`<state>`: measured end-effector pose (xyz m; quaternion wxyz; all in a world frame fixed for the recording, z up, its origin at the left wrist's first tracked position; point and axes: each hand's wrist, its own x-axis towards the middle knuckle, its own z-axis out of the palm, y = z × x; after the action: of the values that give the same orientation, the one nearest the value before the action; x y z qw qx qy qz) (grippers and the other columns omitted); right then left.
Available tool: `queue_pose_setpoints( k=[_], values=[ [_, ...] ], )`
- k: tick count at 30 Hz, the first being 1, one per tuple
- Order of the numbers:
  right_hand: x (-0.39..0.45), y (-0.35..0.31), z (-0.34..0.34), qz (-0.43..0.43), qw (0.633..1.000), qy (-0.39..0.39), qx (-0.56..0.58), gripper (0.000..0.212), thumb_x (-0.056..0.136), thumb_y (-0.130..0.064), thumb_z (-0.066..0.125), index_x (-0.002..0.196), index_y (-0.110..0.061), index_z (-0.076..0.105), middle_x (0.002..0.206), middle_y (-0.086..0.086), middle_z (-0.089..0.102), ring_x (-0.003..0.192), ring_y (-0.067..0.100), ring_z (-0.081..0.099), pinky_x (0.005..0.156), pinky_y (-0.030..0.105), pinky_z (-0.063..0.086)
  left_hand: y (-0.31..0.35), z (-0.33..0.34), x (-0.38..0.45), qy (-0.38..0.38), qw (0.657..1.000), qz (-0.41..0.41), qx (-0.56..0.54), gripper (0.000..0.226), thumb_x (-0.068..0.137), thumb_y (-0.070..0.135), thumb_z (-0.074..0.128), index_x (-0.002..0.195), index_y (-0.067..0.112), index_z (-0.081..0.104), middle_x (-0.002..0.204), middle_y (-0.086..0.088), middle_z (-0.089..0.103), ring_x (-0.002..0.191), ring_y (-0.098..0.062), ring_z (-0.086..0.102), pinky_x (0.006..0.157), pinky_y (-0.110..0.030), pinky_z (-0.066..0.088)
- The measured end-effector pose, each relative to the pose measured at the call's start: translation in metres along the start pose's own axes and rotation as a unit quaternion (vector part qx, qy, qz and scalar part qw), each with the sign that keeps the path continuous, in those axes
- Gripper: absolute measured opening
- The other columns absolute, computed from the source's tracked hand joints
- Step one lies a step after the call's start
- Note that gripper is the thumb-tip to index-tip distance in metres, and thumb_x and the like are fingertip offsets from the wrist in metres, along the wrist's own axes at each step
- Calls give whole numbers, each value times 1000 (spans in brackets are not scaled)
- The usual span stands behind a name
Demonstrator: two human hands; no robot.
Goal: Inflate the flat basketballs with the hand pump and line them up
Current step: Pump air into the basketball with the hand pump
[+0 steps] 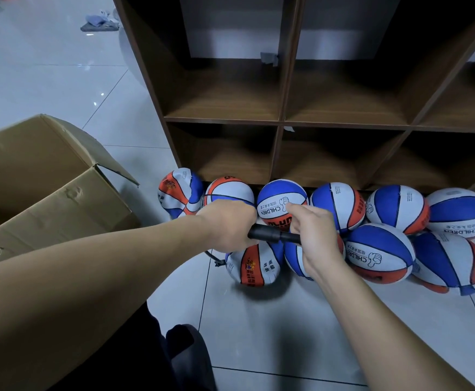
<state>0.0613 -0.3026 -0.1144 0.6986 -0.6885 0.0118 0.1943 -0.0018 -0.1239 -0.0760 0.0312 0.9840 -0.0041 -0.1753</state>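
The left hand [228, 227] grips the barrel end of the black pump [273, 235]; the right hand [312, 235] is curled round its other end, so both hold the pump level above the balls. A thin hose [213, 258] hangs from under the left hand toward a limp ball [254, 263] on the floor [287, 328]. Six balls [283, 201] sit in a far row, touching the foot of the shelf [281, 119]; more lie in a nearer row to the right, crowded against them. An open box [47, 179] stands left, near the left arm. Open tile lies near, below the balls, and far left, where cloth [99, 22] lies
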Motion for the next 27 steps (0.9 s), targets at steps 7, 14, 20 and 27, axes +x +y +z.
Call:
queue_pose_setpoints(
  k=[7, 14, 20, 27],
  values=[
    [-15, 7, 17, -16, 1000, 20, 1, 52, 92, -10, 68, 65, -19, 25, 78, 20, 17, 65, 22, 20, 54, 32, 21, 9, 3, 2, 4, 999, 24, 31, 38, 100, 51, 60, 73, 27, 49, 71, 4, 57, 63, -18, 58, 58, -34, 49],
    [-6, 5, 7, 2, 1000, -17, 16, 54, 97, -11, 68, 59, -22, 32, 61, 2, 23, 58, 17, 22, 60, 37, 22, 5, 1, 6, 1, 999, 34, 9, 33, 98, 47, 64, 74, 28, 53, 70, 4, 60, 62, -16, 59, 58, -35, 52],
    [10, 7, -25, 13, 999, -44, 12, 55, 100, -16, 68, 60, -24, 31, 61, 4, 21, 58, 20, 21, 59, 37, 21, -11, 1, 12, -9, 1000, 24, 0, 38, 97, 50, 64, 70, 26, 54, 65, 4, 57, 57, -17, 54, 55, -31, 45],
    [24, 3, -71, 47, 999, -21, 9, 57, 101, -22, 66, 56, -20, 31, 58, 5, 22, 55, 20, 25, 58, 38, 26, -37, 5, 13, -37, 999, -16, -9, 33, 93, 48, 67, 72, 23, 61, 64, 1, 58, 56, -19, 52, 55, -33, 44]
  ],
)
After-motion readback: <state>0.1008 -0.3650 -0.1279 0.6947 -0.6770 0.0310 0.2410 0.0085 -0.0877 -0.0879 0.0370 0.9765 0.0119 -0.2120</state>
